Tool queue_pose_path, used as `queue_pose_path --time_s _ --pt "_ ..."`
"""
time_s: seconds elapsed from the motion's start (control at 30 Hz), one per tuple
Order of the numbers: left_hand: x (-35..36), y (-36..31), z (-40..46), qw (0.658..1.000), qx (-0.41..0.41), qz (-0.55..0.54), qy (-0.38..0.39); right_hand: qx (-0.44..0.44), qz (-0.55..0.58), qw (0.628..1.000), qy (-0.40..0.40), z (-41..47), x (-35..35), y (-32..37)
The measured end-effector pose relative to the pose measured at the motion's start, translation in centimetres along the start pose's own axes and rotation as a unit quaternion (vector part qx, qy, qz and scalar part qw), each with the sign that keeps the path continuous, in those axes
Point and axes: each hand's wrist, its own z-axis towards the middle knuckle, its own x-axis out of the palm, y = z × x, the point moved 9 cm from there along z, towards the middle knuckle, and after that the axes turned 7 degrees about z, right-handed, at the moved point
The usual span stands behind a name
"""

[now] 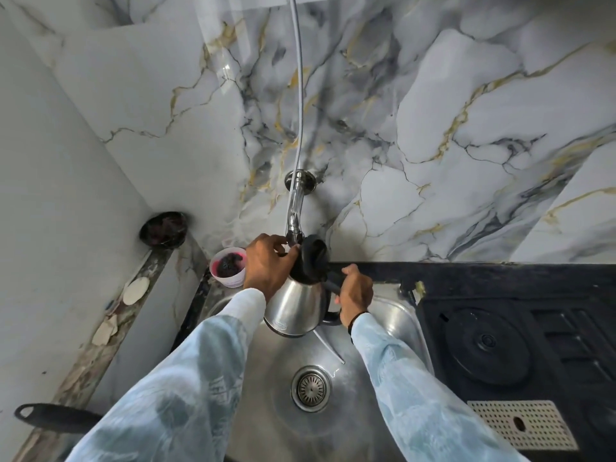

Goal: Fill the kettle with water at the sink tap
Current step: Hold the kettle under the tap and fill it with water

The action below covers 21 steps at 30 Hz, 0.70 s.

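The kettle (295,305), steel-bodied with a black top, is held up over the sink (393,315), tilted, its lid (313,253) flipped open and raised right beneath the tap (295,211). The kettle's black handle (333,281) is gripped by the right hand (355,293), fingers wrapped tightly round it on the kettle's right. Up at the kettle's mouth, the left hand (268,265) is curled, its fingertips brought to the tap's end; whether the tap or the kettle rim is being pinched cannot be told. No stream can be made out from here. Below the kettle, the drain strainer (311,388) is seen in the sink's floor. Just left of the kettle, a small white tub (230,266) of dark red stuff is set on the ledge. To the kettle's right, a black stove (500,338) is parked beside the sink.
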Motion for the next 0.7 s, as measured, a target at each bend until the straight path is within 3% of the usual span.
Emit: queue_pose_path --time_s 0.53,0.7 --pt "-2.1 0.0 1.4 0.996 -0.073 0.021 -0.054 -0.05 -0.017 0.998 0.04 -1.3 2.4 1.3" --pt "-0.5 -2.7 1.2 0.998 -0.024 0.058 -0.031 -0.05 -0.015 0.998 0.019 -0.1 0.8 2.0"
